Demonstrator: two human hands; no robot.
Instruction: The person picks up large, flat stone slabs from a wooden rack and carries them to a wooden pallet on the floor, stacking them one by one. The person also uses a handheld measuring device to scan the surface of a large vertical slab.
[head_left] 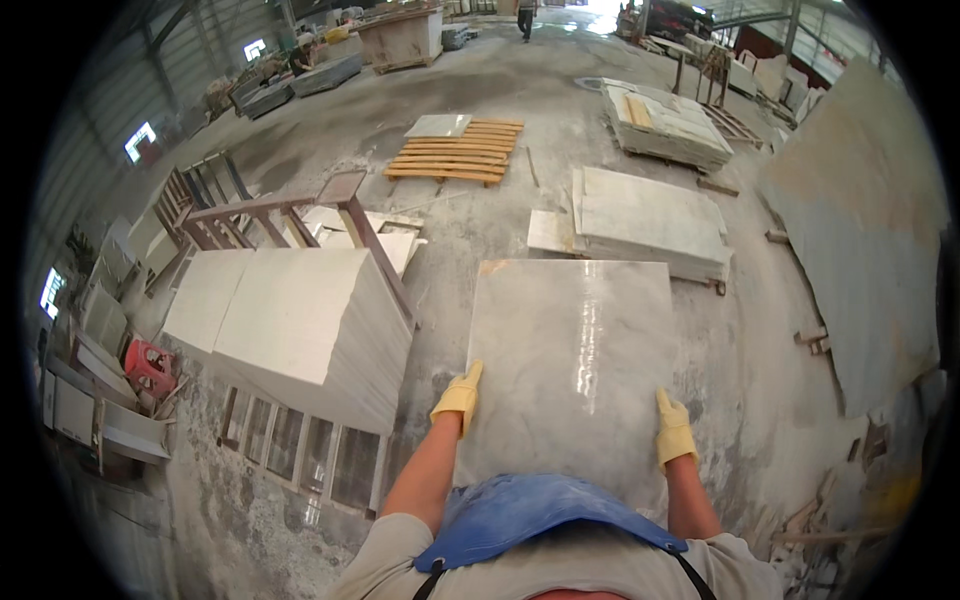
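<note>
Grey slab [540, 360] at frame centre, flanked left and right.
We note the left hand [457, 400] pinching its left edge, the right hand [676, 432] its right; neither is clearly nearer. The blue apron [550, 510] hides its near end, so we cannot tell which way its long axis runs.

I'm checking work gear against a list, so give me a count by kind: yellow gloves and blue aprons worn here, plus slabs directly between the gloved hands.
Yellow gloves: 2
Blue apron: 1
Gray slab: 1
Total: 4
</note>
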